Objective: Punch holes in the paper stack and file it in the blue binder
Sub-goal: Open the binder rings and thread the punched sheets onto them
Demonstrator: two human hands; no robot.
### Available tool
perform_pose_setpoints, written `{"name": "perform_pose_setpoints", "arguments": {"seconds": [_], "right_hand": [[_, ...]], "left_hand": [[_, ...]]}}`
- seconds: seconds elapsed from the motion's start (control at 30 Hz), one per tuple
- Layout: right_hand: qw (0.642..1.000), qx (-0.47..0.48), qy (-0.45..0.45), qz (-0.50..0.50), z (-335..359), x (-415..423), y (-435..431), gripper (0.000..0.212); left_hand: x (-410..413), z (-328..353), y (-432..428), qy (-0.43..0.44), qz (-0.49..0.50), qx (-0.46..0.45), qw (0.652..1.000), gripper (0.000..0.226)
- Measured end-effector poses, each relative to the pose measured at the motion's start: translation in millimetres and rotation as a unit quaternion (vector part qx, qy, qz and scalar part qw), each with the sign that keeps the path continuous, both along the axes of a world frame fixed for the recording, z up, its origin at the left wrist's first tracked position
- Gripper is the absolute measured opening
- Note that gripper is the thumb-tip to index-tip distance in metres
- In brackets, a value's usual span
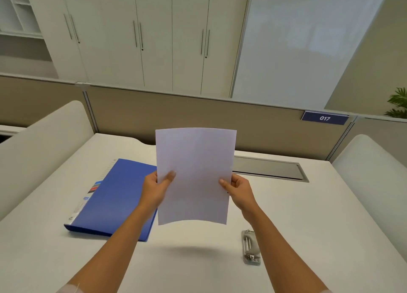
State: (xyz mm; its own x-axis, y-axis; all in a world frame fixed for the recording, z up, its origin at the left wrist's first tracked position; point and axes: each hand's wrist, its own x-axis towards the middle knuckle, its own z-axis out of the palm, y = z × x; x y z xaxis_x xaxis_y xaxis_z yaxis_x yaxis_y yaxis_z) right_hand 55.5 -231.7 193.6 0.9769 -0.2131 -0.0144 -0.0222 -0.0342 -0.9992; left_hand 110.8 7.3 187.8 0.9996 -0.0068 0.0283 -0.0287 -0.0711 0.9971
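- Two hands carry the paper stack [193, 176] above the counter [308, 215]: the left hand [156, 188] is clamped on its left edge, thumb across the front, and the right hand [238, 190] is clamped on the right edge the same way.
- Between the two grips the stack stands nearly upright, long axis running up and down, its lower edge hanging free over the bare counter and bowing slightly.
- Below and to the right of the right grip lies the hole punch [251, 247], a small grey metal piece flat on the counter, long axis pointing away from the person. The right hand is the nearer one to it.
- My judgement: the coming move turns on lowering the stack down and rightward and turning one edge into the punch's slot; the slot's facing is too small to tell.
- Left of the left grip, partly behind that hand and the stack, lies the blue binder [114, 196], shut and flat, spine toward the left.
- Beyond the grips the pale counter has a grey cable hatch [268, 168] let into it.
- Farther still, a tan partition [154, 114] bears a plate marked 017 [324, 118]; white cupboards [154, 39] stand behind.
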Motion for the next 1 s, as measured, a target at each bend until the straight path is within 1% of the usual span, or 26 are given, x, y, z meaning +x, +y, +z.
{"name": "perform_pose_setpoints", "arguments": {"seconds": [0.17, 0.27, 0.33, 0.43, 0.6, 0.77, 0.87, 1.0], "right_hand": [[0.999, 0.001, -0.003, -0.034, -9.4, -0.6, 6.8, 0.009], [0.998, 0.003, 0.011, -0.054, -23.2, -4.6, 10.7, 0.007], [0.997, -0.002, 0.030, -0.065, -35.6, -8.7, 13.3, 0.006], [0.995, -0.016, 0.061, -0.079, -52.7, -14.7, 17.2, 0.008], [0.993, -0.024, 0.058, -0.098, -54.0, -12.7, 19.6, 0.009], [0.992, -0.040, 0.079, -0.095, -63.5, -20.6, 23.9, 0.010], [0.991, -0.058, 0.080, -0.096, -65.8, -22.3, 23.0, 0.013], [0.993, -0.076, 0.047, -0.078, -61.2, -20.4, 17.8, 0.016]], "left_hand": [[-6.4, -16.9, 2.2, 0.014, -0.028, -0.020, 0.999, 0.028], [-11.7, -32.1, 0.7, 0.021, -0.030, -0.023, 0.999, 0.024], [-15.4, -45.0, -0.6, 0.033, -0.026, -0.013, 0.999, 0.020], [-18.8, -61.0, -2.6, 0.056, -0.028, 0.003, 0.998, 0.027], [-15.6, -62.9, -3.0, 0.042, -0.009, 0.006, 0.999, 0.033], [-19.2, -76.0, -1.0, 0.059, -0.011, 0.041, 0.997, 0.036], [-18.2, -77.3, 0.8, 0.057, -0.012, 0.041, 0.997, 0.033], [-11.6, -66.8, 9.6, 0.048, -0.034, 0.044, 0.997, 0.020]]}}
